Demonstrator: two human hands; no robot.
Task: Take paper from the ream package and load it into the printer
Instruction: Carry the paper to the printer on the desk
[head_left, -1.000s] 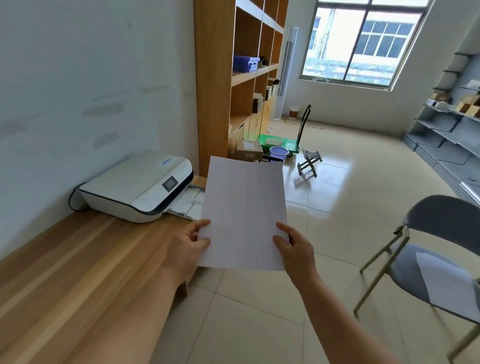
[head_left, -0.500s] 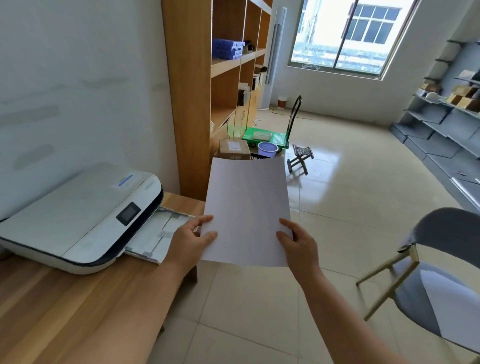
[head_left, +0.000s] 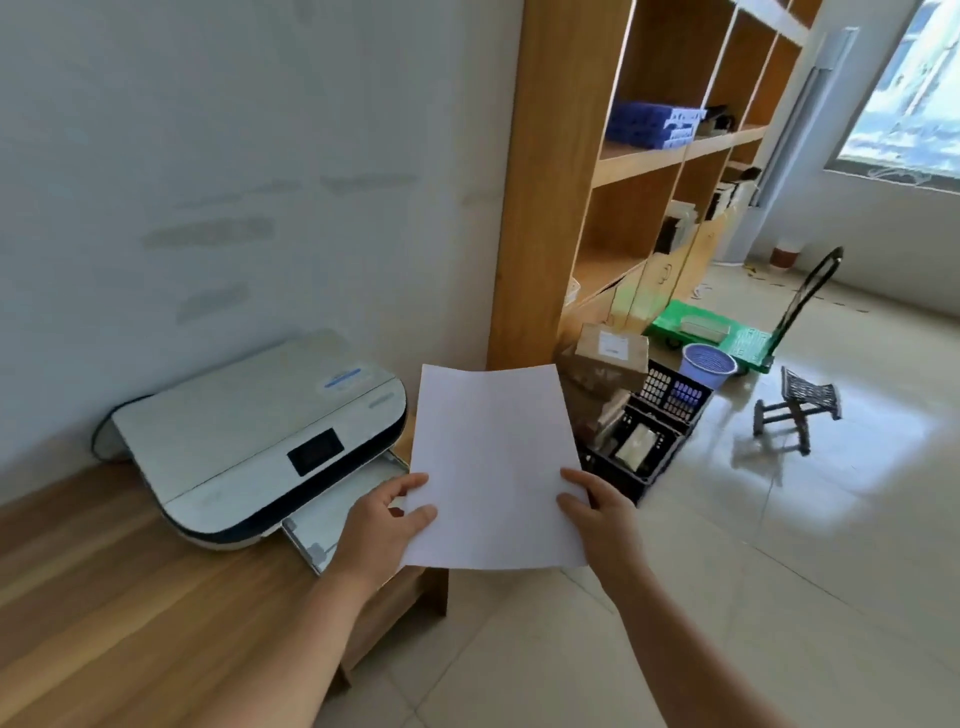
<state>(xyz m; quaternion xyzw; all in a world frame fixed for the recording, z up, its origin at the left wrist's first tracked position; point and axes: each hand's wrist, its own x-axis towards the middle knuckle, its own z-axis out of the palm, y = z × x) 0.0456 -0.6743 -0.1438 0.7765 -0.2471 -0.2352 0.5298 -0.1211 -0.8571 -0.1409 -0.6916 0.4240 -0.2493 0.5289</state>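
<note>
paper (head_left: 493, 462) | gripped by left hand (head_left: 382, 525), right hand (head_left: 602, 519) | beside printer (head_left: 260, 441)

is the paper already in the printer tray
No, the paper is held in the air by the left hand and right hand, beside the printer tray.

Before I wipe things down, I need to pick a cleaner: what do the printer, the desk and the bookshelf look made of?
Printer: looks like white plastic, smooth with a soft sheen, dark trim band and black screen.
Desk: wood-look top with striped grain, likely laminate or veneer; matte.
Bookshelf: same warm wood tone, flat square-edged panels, probably laminated board; solid wood can't be ruled out.
</note>
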